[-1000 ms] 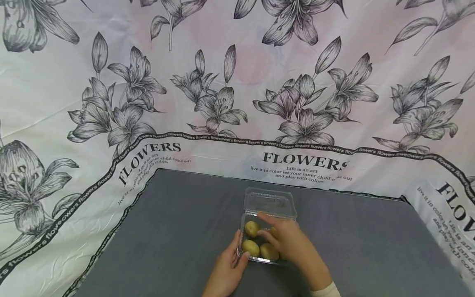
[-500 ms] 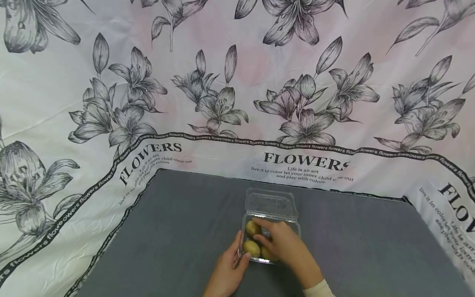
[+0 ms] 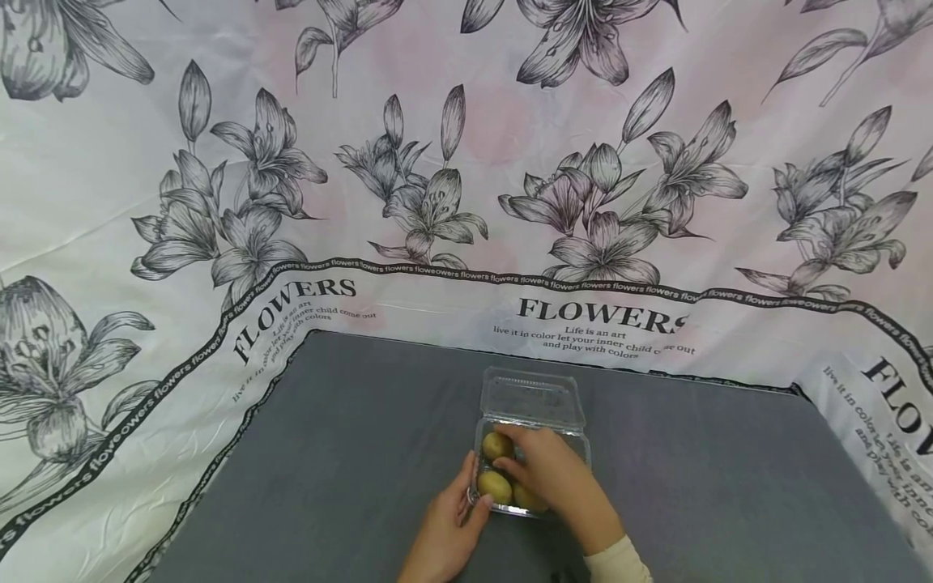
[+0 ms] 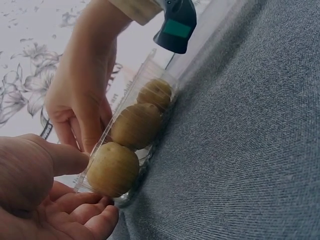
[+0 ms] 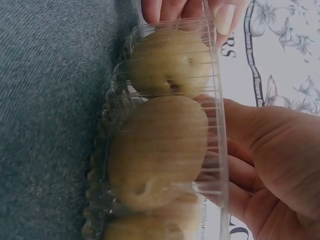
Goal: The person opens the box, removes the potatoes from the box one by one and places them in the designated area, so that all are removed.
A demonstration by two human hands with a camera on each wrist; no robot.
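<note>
A clear plastic clamshell container [image 3: 587, 447] holds several yellow-brown potatoes, its lid [image 3: 530, 400] hinged back behind it. My left hand [image 3: 446, 522] grips the near left corner, thumb at the rim and fingers against the outer wall. Over the container, my right hand [image 3: 557, 470] reaches down inside, index finger and thumb on either side of the far left potato [image 3: 498, 446]. Close by lie the near left potato [image 3: 495, 487] and another potato [image 3: 526, 499] partly under that hand. The left wrist view shows a row of potatoes [image 4: 136, 125] through the wall. The container's right part is hidden.
The container rests on a dark grey cloth-covered table [image 3: 364, 453]. Behind and at the sides hangs a white curtain [image 3: 423, 300] with printed lilies and lettering. A dark device with a green patch [image 4: 176, 29] sits by the right sleeve in the left wrist view.
My right hand has moved left inside the container, and its fingers have come around the far left potato. The left hand keeps its hold at the corner.
</note>
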